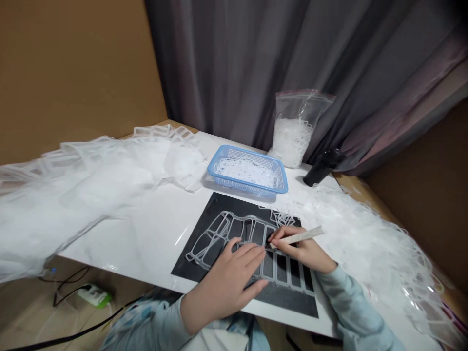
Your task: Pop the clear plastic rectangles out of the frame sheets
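A black mat [292,303] lies on the white table, and on it rests a translucent sheet of joined rectangular frames [269,265]. My left hand [234,273] lies over the middle of this sheet, fingers spread and pressing on it. Just to its right, my right hand [300,248] pinches a thin whitish stick [305,235], whose lower tip is near the sheet's central strip. Small loose white rings [283,218] lie at the mat's upper right edge, beyond my right hand.
Behind the mat stands a blue basket [284,181] of small white pieces. A clear zip bag [290,141] of similar pieces and a black cylinder [323,167] are at the back. Translucent sheets are heaped left [109,170] and right [358,239]. Cables [66,287] hang below the table's left edge.
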A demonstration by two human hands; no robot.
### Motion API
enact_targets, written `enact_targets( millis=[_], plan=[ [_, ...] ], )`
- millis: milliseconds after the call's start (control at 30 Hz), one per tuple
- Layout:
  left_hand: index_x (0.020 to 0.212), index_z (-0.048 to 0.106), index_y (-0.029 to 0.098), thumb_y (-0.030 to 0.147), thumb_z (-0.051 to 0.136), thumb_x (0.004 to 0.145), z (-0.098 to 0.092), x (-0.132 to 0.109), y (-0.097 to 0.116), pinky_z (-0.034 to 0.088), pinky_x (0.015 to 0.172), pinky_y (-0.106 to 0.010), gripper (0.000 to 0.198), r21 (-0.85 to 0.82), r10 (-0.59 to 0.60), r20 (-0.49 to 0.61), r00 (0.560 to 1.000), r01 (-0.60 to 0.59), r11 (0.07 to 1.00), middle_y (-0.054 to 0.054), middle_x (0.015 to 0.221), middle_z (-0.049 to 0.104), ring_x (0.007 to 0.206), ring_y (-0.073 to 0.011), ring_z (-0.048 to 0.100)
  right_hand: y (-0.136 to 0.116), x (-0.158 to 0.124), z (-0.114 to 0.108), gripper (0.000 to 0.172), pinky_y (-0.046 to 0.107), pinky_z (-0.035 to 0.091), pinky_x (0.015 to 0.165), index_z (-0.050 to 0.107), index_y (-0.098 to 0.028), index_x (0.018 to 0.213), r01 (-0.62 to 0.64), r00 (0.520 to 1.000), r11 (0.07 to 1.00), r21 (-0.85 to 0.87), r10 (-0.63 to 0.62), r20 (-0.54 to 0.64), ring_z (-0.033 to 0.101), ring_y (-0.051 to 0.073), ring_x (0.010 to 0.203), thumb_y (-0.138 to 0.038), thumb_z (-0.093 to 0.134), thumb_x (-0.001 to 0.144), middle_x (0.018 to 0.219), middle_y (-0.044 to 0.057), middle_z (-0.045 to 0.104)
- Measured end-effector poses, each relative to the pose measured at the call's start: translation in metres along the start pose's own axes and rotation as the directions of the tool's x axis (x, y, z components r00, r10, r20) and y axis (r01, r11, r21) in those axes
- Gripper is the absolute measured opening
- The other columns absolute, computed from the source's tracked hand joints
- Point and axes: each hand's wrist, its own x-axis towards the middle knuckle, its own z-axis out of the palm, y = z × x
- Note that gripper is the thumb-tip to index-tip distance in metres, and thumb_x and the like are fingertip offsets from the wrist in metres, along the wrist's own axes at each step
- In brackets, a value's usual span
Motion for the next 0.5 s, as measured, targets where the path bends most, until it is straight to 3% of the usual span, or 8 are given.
enact_targets(
  millis=[167, 300, 400, 500],
  plan=[
    [0.134, 0.052, 0.019, 0.043, 0.045, 0.101, -0.002, 0.002, 0.001, 0.034, 0.108, -0.044, 0.041, -0.021, -0.014, 0.008, 1.000, 0.014, 1.000, -0.004, 0.135, 0.062, 0.124, -0.0203, 0.055, -0.001, -0.001, -0.002, 0.024, 0.029, 0.053, 0.072, 0.068, -0.019, 0.081, 0.027, 1.000, 0.998, -0.052, -0.027, -0.006, 0.068, 0.018, 0.081, -0.040, 0.062, 0.093, 0.087, 0.005, 0.074],
    [0.136, 0.051, 0.021, 0.042, 0.043, 0.102, -0.001, 0.002, 0.000, 0.033, 0.108, -0.044, 0.041, -0.041, -0.021, 0.017, 1.000, 0.022, 0.999, -0.003, 0.136, 0.061, 0.124, -0.0203, 0.054, -0.005, -0.005, -0.001, 0.019, 0.029, 0.054, 0.077, 0.068, -0.021, 0.090, 0.135, 0.991, 0.971, -0.199, -0.127, 0.049, 0.069, 0.017, 0.084, -0.033, 0.056, 0.097, 0.092, 0.005, 0.073],
    [0.135, 0.052, 0.021, 0.042, 0.044, 0.101, -0.001, 0.002, 0.000, 0.032, 0.108, -0.044, 0.040, -0.052, -0.024, 0.022, 0.999, 0.025, 0.998, -0.004, 0.135, 0.062, 0.124, -0.0206, 0.054, -0.011, -0.009, 0.004, 0.018, 0.031, 0.055, 0.078, 0.066, -0.021, 0.096, 0.253, 0.968, 0.896, -0.366, -0.236, 0.090, 0.068, 0.018, 0.088, -0.027, 0.049, 0.100, 0.096, 0.007, 0.071],
    [0.131, 0.054, 0.020, 0.041, 0.044, 0.101, -0.002, 0.003, 0.000, 0.030, 0.109, -0.045, 0.039, -0.054, -0.037, 0.042, 0.998, 0.039, 0.998, -0.004, 0.134, 0.062, 0.124, -0.0214, 0.053, -0.015, -0.012, 0.013, 0.023, 0.035, 0.058, 0.077, 0.064, -0.021, 0.093, 0.352, 0.933, 0.763, -0.542, -0.333, 0.137, 0.068, 0.022, 0.092, -0.020, 0.043, 0.101, 0.099, 0.010, 0.070]
  ],
)
